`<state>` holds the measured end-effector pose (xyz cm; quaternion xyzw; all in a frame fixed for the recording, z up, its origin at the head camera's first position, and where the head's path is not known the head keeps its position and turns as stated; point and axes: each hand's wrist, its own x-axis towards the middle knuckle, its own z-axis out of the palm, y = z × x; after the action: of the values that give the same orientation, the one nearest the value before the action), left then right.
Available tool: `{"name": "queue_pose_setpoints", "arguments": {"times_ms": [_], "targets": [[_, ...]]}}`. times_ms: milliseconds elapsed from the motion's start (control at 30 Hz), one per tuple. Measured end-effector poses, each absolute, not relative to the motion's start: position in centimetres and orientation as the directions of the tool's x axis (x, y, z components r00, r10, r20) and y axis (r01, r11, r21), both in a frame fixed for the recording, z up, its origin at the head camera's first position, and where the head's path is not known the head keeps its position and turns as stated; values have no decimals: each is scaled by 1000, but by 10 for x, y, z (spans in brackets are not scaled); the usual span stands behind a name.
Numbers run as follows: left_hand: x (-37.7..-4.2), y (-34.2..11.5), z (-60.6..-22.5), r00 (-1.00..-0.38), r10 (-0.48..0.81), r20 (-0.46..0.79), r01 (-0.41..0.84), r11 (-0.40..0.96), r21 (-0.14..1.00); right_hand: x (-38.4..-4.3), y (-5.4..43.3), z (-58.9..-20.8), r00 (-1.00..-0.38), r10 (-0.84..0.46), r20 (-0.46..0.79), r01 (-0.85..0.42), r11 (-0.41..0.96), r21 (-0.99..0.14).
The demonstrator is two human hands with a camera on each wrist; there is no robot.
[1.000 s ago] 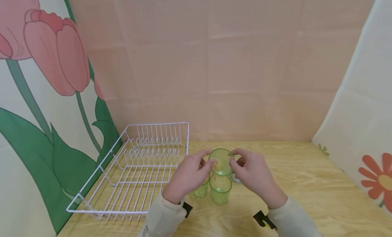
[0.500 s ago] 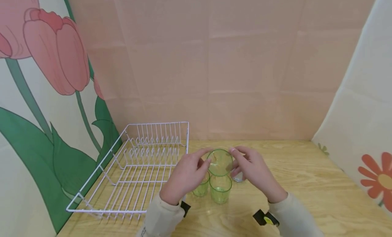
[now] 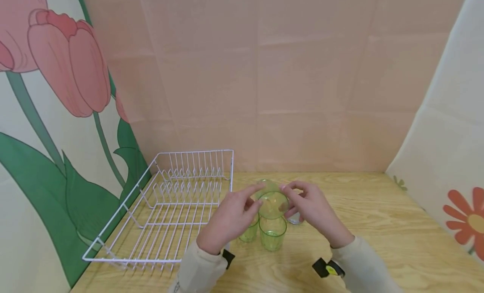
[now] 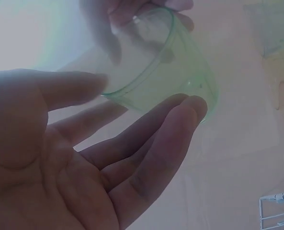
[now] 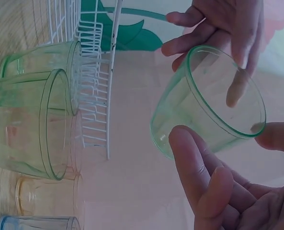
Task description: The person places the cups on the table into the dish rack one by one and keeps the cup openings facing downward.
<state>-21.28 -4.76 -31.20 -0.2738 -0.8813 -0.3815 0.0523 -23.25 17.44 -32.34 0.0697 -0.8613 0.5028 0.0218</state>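
A see-through green cup (image 3: 277, 207) is held up between both hands, above the other cups. It lies tilted, its base away from the body and its rim nearer. My left hand (image 3: 230, 219) grips its left side, thumb by the rim and fingers along the wall (image 4: 189, 72). Opposite, my right hand (image 3: 315, 211) holds the right side, thumb at the rim and fingertips on the wall in the right wrist view. Below stand two more green cups, one in front (image 3: 273, 238) and another (image 3: 248, 233) partly behind the left hand.
A white wire dish rack (image 3: 162, 223) stands on the wooden table (image 3: 370, 225) at the left. A clear cup (image 3: 295, 218) shows partly behind the right hand. The right wrist view has an orange-tinted cup (image 5: 48, 195) and a blue-tinted cup (image 5: 39, 223) beside the green ones.
The held cup has turned in the hands, its base swinging up and away so the mouth tips toward the body. The right fingers have shifted on it. The standing green cups have stayed put.
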Motion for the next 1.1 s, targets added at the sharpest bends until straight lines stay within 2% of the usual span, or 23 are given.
{"name": "queue_pose_setpoints", "arguments": {"times_ms": [667, 900, 1100], "targets": [[-217, -49, -312, -917, 329, 226, 388, 600, 700, -225, 172, -323, -981, -151, 122, -182, 496, -849], [-216, -49, -310, -911, 337, 238, 405, 621, 671, -223, 171, -321, -969, -206, 138, -226, 502, -835], [-215, -50, -311, -901, 355, 249, 426, 615, 664, -225, 169, -322, -972, -196, 131, -217, 527, -822]]}}
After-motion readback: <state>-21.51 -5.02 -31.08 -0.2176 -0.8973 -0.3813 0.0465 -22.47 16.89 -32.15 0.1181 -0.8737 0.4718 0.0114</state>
